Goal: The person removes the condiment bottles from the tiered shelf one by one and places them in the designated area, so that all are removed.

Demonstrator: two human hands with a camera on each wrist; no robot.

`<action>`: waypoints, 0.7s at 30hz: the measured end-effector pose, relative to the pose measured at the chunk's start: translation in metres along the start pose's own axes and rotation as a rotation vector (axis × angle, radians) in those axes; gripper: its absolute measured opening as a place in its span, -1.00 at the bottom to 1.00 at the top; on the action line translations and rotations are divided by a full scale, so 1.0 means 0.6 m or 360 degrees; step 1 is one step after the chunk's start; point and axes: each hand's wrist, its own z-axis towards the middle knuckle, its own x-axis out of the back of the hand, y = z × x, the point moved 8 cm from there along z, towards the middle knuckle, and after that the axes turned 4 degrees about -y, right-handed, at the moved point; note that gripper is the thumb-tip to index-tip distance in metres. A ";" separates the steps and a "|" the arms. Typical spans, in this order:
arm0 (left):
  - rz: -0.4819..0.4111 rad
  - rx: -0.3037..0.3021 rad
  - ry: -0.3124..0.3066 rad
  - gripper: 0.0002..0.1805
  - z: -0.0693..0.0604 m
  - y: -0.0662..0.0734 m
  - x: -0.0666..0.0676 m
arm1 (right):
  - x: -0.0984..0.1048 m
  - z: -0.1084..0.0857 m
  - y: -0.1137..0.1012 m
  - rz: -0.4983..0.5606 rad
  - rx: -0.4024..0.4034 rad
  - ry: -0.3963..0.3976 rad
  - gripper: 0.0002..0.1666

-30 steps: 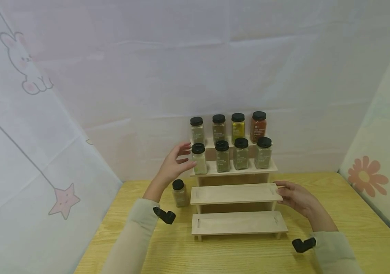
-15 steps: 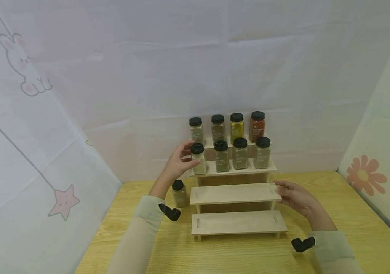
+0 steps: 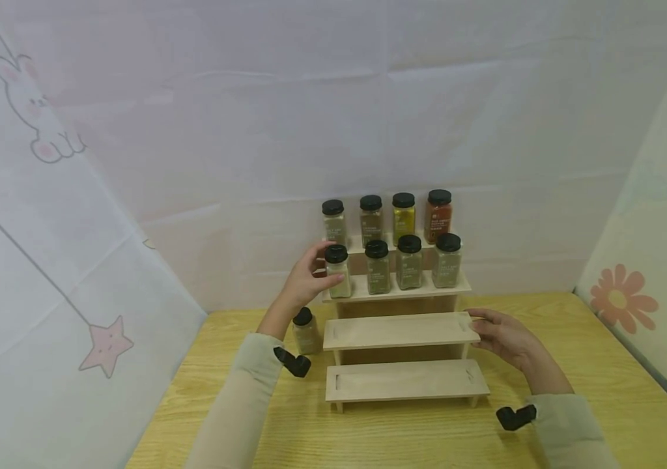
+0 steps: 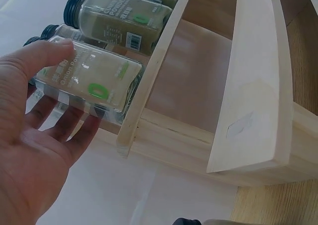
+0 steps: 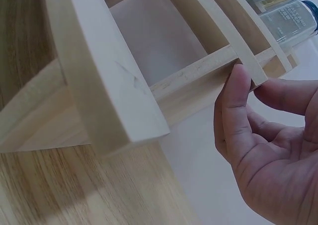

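A stepped wooden spice rack [image 3: 400, 331] stands on the table. My left hand [image 3: 305, 280] grips a square glass jar of onion powder [image 4: 94, 76] with a black lid, at the left end of the second shelf from the top. In the left wrist view the thumb lies on one face of the jar and the fingers reach under the opposite side. My right hand [image 3: 503, 337] pinches the right end of the shelf below; in the right wrist view its thumb and finger [image 5: 236, 86] meet at that shelf's corner [image 5: 256, 76].
Beside the held jar stand several spice jars [image 3: 410, 264], and more fill the top shelf, including a red one [image 3: 439, 218]. A single jar [image 3: 307, 333] stands on the table [image 3: 368, 436] left of the rack. A printed cloth [image 3: 251, 130] hangs behind.
My left hand has moved slightly right and closed its fingers and thumb around the onion powder jar. The right hand keeps its hold on the shelf end.
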 end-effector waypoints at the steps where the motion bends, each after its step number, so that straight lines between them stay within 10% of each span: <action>1: 0.0006 0.0011 0.0003 -0.19 0.000 -0.001 0.000 | 0.000 0.000 0.000 0.0003 0.0001 -0.0003 -0.14; 21: 0.0100 0.0037 0.0120 -0.20 -0.014 0.003 0.030 | -0.001 -0.001 -0.001 0.0039 -0.0007 -0.0002 -0.13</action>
